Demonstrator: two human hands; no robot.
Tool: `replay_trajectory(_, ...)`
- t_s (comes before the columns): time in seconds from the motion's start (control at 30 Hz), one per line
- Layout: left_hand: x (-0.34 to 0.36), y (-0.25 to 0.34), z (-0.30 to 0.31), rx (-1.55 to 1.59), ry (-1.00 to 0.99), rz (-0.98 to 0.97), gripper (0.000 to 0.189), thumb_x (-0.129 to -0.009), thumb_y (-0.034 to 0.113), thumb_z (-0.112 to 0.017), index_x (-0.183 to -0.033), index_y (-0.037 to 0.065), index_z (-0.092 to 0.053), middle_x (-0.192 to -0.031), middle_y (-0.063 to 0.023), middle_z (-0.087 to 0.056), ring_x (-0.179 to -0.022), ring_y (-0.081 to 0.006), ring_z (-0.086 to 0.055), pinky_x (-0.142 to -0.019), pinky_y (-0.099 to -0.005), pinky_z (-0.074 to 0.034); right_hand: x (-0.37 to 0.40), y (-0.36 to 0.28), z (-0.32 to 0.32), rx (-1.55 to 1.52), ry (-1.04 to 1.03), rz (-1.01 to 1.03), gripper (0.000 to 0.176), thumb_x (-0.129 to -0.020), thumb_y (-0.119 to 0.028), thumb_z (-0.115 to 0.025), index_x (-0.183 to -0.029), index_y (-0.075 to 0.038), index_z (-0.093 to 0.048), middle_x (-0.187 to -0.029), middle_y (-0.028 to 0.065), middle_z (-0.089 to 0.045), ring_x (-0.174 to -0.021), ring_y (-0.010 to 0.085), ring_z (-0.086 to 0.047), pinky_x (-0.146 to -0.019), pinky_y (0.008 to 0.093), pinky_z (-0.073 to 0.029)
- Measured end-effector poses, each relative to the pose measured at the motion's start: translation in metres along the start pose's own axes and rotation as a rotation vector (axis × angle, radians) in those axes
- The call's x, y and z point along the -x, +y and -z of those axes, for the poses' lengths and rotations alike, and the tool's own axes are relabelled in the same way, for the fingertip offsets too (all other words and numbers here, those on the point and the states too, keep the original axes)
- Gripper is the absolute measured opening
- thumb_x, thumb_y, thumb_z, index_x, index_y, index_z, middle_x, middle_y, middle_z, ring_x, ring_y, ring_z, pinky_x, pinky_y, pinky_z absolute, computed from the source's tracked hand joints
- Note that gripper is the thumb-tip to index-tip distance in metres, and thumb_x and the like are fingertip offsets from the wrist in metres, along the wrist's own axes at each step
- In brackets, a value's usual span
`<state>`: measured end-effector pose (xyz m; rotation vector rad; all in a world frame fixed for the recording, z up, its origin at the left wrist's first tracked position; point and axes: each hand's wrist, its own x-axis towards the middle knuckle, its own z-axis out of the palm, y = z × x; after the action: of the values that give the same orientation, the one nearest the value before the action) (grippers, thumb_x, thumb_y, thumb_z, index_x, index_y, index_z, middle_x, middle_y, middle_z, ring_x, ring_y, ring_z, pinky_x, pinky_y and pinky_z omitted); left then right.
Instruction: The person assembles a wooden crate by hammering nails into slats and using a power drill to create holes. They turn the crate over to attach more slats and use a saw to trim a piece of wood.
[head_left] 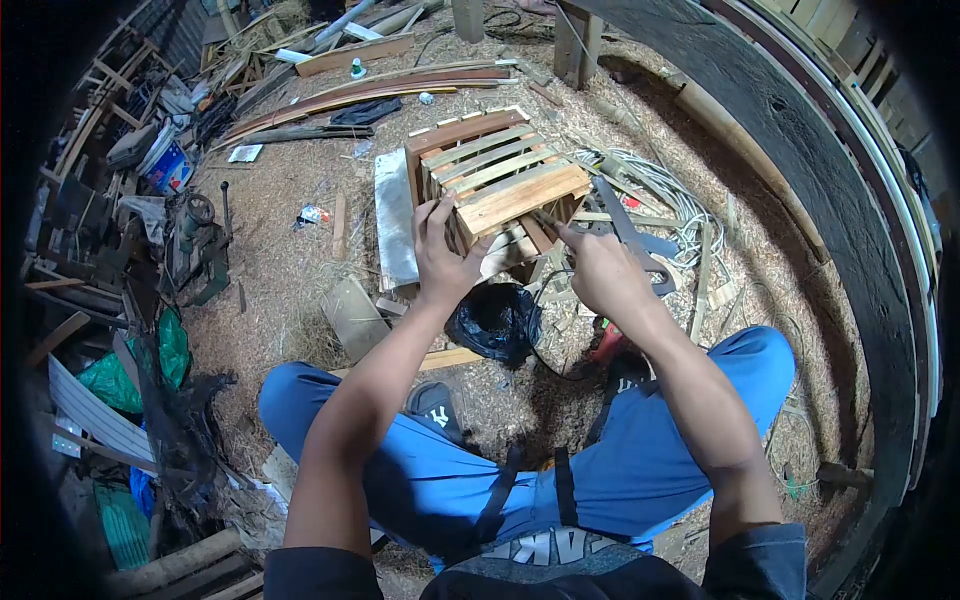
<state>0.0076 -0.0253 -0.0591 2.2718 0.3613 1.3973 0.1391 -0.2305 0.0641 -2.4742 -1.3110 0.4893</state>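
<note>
A slatted wooden crate (525, 195) stands tilted in front of me, near a pale board (396, 215). My left hand (442, 252) grips the crate's near left corner, fingers on its side and thumb by the lower edge. My right hand (603, 272) is closed at the crate's near right side, with the index finger pointing at the wood; a thin dark tool seems to run from it to the crate, mostly hidden. Below the crate lies a black plastic bag (497, 322).
A handsaw (632, 225) and coiled pale cable (690, 215) lie right of the crate. Long wood strips (380, 92) are behind it. Scrap and a metal machine (198, 240) stand at the left; a thick dark beam (800, 130) curves along the right.
</note>
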Motion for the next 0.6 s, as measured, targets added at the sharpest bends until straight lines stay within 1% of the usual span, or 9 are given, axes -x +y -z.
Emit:
replay_trajectory(0.03,0.001,-0.001,0.000,0.002,-0.002,0.001,0.075,-0.086,0.031,-0.085,-0.146,0.005,-0.049,-0.125,-0.0215,-0.057,-0.117,-0.0401,-0.056,-0.105,-0.0484,-0.045,0.000,-0.002,-0.002,0.000,-0.001,-0.003,0.069,-0.084,0.006,-0.053,-0.151,-0.011,-0.055,-0.101,0.0353,-0.068,-0.093,0.0509,-0.069,-0.086,0.0581,-0.056)
replay_trajectory(0.1,0.002,-0.002,0.000,0.005,-0.004,0.005,0.075,-0.086,0.032,-0.085,-0.146,0.004,-0.049,-0.126,-0.0218,-0.057,-0.117,-0.0404,-0.057,-0.105,-0.0488,-0.045,-0.001,-0.003,-0.007,-0.014,0.160,-0.002,0.070,-0.083,0.007,-0.054,-0.151,-0.011,-0.056,-0.109,0.0364,-0.067,-0.099,0.0493,-0.070,-0.087,0.0578,-0.056)
replay_trajectory(0.23,-0.001,-0.002,0.000,0.009,0.003,-0.018,0.074,-0.087,0.031,-0.084,-0.146,0.003,-0.048,-0.127,-0.0220,-0.057,-0.118,-0.0405,-0.057,-0.105,-0.0490,-0.045,-0.007,0.006,-0.017,0.049,0.135,-0.036,0.071,-0.083,0.007,-0.054,-0.151,-0.012,-0.055,-0.109,0.0350,-0.068,-0.100,0.0495,-0.070,-0.088,0.0579,-0.055)
replay_trajectory(0.27,0.000,-0.003,-0.001,-0.007,0.004,-0.022,0.075,-0.086,0.031,-0.085,-0.145,0.003,-0.049,-0.127,-0.0217,-0.058,-0.119,-0.0404,-0.057,-0.106,-0.0488,-0.045,-0.010,0.021,-0.025,0.089,0.089,-0.003,0.074,-0.083,0.006,-0.055,-0.155,-0.013,-0.050,-0.103,0.0334,-0.070,-0.097,0.0484,-0.071,-0.085,0.0572,-0.057)
replay_trajectory(0.3,-0.001,-0.002,-0.001,-0.020,0.001,-0.029,0.075,-0.086,0.032,-0.085,-0.145,0.003,-0.049,-0.127,-0.0214,-0.058,-0.119,-0.0403,-0.057,-0.106,-0.0487,-0.045,-0.009,0.018,-0.020,0.128,0.045,0.025,0.079,-0.083,0.005,-0.057,-0.159,-0.013,-0.044,-0.096,0.0318,-0.072,-0.094,0.0473,-0.072,-0.083,0.0565,-0.058)
replay_trajectory(0.43,0.000,-0.001,0.001,-0.009,-0.013,0.013,0.073,-0.086,0.032,-0.086,-0.142,0.002,-0.051,-0.128,-0.0215,-0.059,-0.121,-0.0400,-0.057,-0.106,-0.0487,-0.045,0.003,0.006,-0.008,0.076,0.044,0.048,0.077,-0.084,0.005,-0.056,-0.158,-0.013,-0.045,-0.098,0.0318,-0.072,-0.094,0.0464,-0.073,-0.084,0.0559,-0.058)
replay_trajectory(0.5,-0.001,0.001,0.000,-0.008,0.009,0.039,0.071,-0.086,0.033,-0.085,-0.140,0.001,-0.052,-0.128,-0.0219,-0.060,-0.121,-0.0400,-0.057,-0.107,-0.0488,-0.044,-0.001,0.006,-0.018,0.124,0.152,0.011,0.076,-0.085,0.006,-0.055,-0.158,-0.012,-0.045,-0.099,0.0305,-0.072,-0.094,0.0464,-0.072,-0.084,0.0561,-0.058)
replay_trajectory(0.53,-0.004,0.003,0.000,-0.011,0.010,0.036,0.071,-0.086,0.033,-0.085,-0.140,0.001,-0.052,-0.128,-0.0219,-0.060,-0.121,-0.0400,-0.057,-0.107,-0.0488,-0.044,-0.003,0.010,-0.022,0.122,0.155,0.014,0.076,-0.085,0.006,-0.055,-0.158,-0.012,-0.045,-0.099,0.0305,-0.072,-0.094,0.0464,-0.072,-0.084,0.0561,-0.058)
replay_trajectory(0.6,-0.012,0.004,0.002,0.007,-0.004,0.001,0.069,-0.088,0.032,-0.084,-0.142,0.002,-0.051,-0.128,-0.0223,-0.060,-0.120,-0.0404,-0.058,-0.107,-0.0487,-0.045,-0.003,0.018,-0.025,0.078,0.049,0.022,0.075,-0.085,0.006,-0.055,-0.157,-0.012,-0.045,-0.098,0.0316,-0.072,-0.095,0.0468,-0.072,-0.084,0.0556,-0.058)
